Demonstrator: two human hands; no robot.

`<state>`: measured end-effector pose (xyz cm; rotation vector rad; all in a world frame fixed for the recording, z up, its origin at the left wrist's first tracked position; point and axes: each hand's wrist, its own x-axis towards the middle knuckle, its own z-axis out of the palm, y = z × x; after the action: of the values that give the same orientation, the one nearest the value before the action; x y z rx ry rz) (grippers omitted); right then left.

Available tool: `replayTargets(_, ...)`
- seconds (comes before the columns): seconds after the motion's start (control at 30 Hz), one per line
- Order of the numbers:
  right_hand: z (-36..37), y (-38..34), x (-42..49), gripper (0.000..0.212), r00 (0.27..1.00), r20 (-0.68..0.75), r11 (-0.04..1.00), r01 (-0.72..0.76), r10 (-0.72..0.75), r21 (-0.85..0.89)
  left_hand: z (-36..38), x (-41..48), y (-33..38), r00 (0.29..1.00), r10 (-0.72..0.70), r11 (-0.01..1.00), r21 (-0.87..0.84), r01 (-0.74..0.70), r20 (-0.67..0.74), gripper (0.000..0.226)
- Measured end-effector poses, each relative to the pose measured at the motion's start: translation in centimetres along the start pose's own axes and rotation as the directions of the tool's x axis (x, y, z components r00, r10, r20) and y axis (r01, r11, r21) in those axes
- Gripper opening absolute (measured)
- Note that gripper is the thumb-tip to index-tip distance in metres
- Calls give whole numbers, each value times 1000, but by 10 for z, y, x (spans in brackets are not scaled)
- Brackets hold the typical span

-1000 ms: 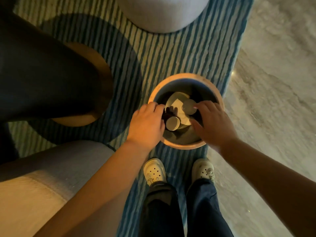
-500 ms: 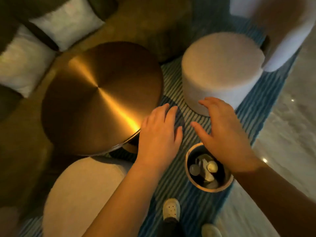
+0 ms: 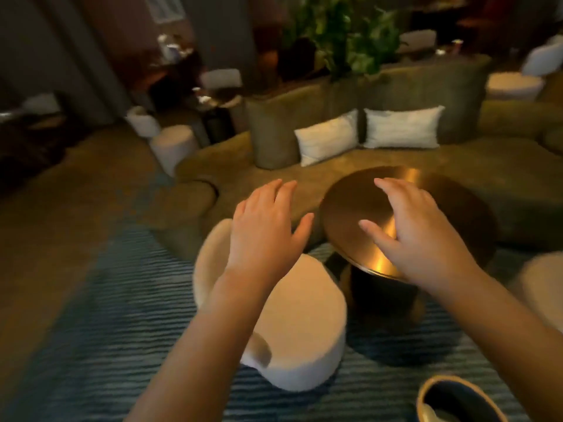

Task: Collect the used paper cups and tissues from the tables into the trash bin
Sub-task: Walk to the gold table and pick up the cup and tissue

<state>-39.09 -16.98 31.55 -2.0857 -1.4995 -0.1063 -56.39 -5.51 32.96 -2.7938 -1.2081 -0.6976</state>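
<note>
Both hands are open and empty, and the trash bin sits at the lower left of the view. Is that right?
No. The head view shows the trash bin at the lower right, by the right forearm, not the lower left. The left hand and right hand are open and empty.

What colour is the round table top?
Shiny gold-bronze, on the round table, seen in the head view.

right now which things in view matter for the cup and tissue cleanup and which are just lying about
For the job:
bin, at lower right
table, the round gold one
left hand and right hand, both holding nothing

Just lying about:
stool
sofa
plant
rug
</note>
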Motion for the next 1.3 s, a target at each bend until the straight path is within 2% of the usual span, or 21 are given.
replayTargets(0.23,2,-188,47,65,941,-27,937,338,-337,90,-158,-53,-126,944,-324,942,74,328,-54,58)
replayTargets(0.33,7,-256,53,63,910,-50,902,414,-411,121,-204,-83,-166,912,-394,903,136,407,-114,61)
replayTargets(0.5,15,-354,58,57,861,-97,842,508,-498,181,-268,-131,-224,875,-466,855,186,483,-130,63)
replayTargets(0.6,24,-403,59,60,857,-78,837,514,-509,189,-302,-152,-257,869,-476,843,209,495,-138,63)
replayTargets(0.7,36,-442,62,61,869,5,848,483,-496,219,-326,-165,-292,858,-503,843,160,514,-106,62)
replayTargets(0.8,52,-471,66,61,875,63,859,455,-481,236,-333,-169,-326,858,-510,850,122,513,-51,63)
replayTargets(0.9,67,-493,74,63,881,63,862,441,-468,250,-334,-161,-356,855,-515,847,120,518,-54,63)
replayTargets(1.1,110,-529,124,69,877,79,867,449,-474,218,-322,-108,-416,838,-542,836,63,546,-61,63)
replayTargets(1.3,150,-558,220,66,875,77,866,456,-479,203,-302,-40,-476,855,-513,841,155,519,-77,69)
